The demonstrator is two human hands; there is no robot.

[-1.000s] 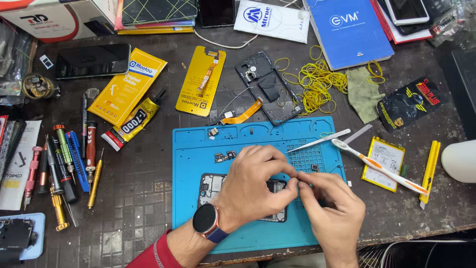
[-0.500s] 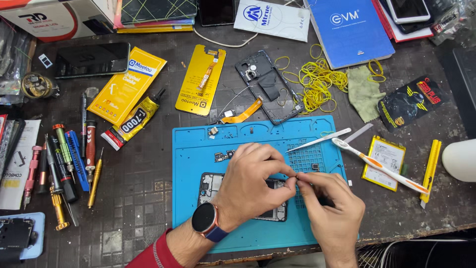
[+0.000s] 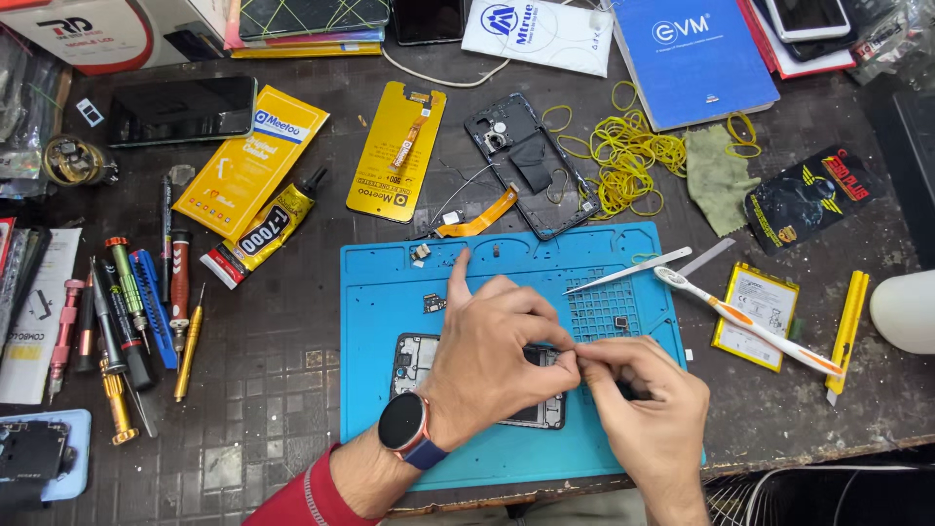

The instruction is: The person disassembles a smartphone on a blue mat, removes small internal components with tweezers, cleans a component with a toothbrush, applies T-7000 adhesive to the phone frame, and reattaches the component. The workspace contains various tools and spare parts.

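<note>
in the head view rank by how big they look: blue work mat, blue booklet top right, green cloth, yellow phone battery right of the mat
1. blue work mat, clearly the largest
2. blue booklet
3. green cloth
4. yellow phone battery

The cloth and the battery look close in size, so their order is unsure.

The matt blue rubbery work mat (image 3: 390, 292) lies on a dark, scuffed, gridded counter (image 3: 253, 390) (dusty-looking); yellow rubber bands (image 3: 623, 156) beside a rough green cloth rag (image 3: 719, 180); glossy black phone screen (image 3: 180, 109)
</note>
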